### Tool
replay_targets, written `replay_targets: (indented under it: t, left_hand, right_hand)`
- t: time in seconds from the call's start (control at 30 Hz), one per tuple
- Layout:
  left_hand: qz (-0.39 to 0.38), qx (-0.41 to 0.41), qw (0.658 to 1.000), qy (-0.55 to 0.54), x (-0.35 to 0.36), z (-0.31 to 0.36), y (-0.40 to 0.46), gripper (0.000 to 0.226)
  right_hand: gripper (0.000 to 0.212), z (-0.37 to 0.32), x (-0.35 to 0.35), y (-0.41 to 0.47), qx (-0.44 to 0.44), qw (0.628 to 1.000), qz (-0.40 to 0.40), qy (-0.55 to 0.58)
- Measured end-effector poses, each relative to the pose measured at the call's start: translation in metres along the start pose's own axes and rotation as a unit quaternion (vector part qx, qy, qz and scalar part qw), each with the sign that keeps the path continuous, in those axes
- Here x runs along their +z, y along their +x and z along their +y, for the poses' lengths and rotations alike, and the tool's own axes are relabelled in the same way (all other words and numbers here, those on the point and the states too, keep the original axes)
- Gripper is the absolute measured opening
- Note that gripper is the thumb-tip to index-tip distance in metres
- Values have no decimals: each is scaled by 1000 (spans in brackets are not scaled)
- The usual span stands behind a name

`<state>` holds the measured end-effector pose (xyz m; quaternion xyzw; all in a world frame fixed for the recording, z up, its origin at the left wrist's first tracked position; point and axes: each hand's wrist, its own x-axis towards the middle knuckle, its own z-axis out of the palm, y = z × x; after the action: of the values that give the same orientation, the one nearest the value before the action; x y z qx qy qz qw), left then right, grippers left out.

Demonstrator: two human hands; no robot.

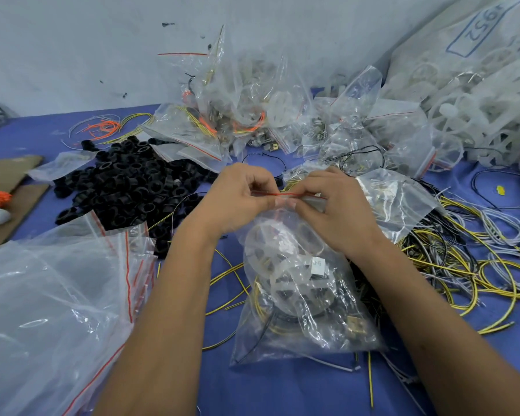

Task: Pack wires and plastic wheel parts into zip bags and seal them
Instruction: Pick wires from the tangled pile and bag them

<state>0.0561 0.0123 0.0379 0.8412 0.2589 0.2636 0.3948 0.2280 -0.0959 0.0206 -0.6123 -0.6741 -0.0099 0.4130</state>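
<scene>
Clear plastic was what my hands held: a zip bag (pixel 300 298) with white plastic wheel parts (pixel 270 259) and wires inside, hanging below my hands above the blue tabletop (pixel 282 391). My left hand (pixel 237 199) and right hand (pixel 339 205) both pinched its red seal strip (pixel 285 194), fingers curled. Black rings (pixel 126 187) lay left of my hands, loose yellow wires (pixel 478 280) to the right.

A filled zip bag (pixel 300 298) lies at the middle of the table (pixel 282 391), its top edge between the left hand (pixel 237 196) and right hand (pixel 333 205). A stack of empty bags (pixel 54 295) lies to its left, ring parts (pixel 126 187) behind those, loose wires (pixel 478 259) to its right, packed bags (pixel 252 115) behind.
</scene>
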Motion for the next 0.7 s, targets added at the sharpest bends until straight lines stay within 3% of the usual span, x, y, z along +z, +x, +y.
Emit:
replay_targets:
  t: [0.17, 0.37, 0.7]
  left_hand:
    - [25, -46, 998, -28, -6, -6, -1, 9]
    - [27, -34, 999, -7, -7, -9, -3, 18]
    - [71, -56, 994, -53, -15, -19, -6, 13]
  right_hand:
    - [4, 1, 0, 1, 2, 1000, 16, -7]
    - [3, 1, 3, 0, 12, 999, 7, -39]
    - [4, 2, 2, 0, 13, 998, 25, -48]
